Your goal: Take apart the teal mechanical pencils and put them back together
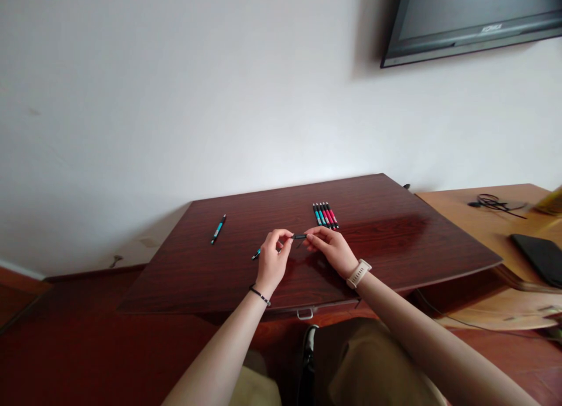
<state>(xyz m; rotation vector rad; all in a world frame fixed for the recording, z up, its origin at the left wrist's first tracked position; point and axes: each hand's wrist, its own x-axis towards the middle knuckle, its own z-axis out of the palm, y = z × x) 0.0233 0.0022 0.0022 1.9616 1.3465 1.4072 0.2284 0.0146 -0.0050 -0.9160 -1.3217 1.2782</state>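
Observation:
Between my two hands, just above the table, is a short, slim black pen piece (299, 236). My left hand (274, 254) pinches its left end with thumb and forefinger. The fingertips of my right hand (329, 248) are closed on the right end; they hide part of it. Below my left hand lies a blue-and-black pen (256, 254), mostly covered by that hand. Just beyond my right hand, several blue and pink pens (325, 215) lie side by side in a row. Another blue-and-black pen (218, 229) rests by itself on the left of the table.
The dark reddish-brown table (395, 219) stands against a white wall, with a drawer handle (304, 313) at its front. To the right, a lighter wooden desk (456, 219) carries a black cable (496, 203) and a flat black device (538, 258). A screen (478, 26) hangs above.

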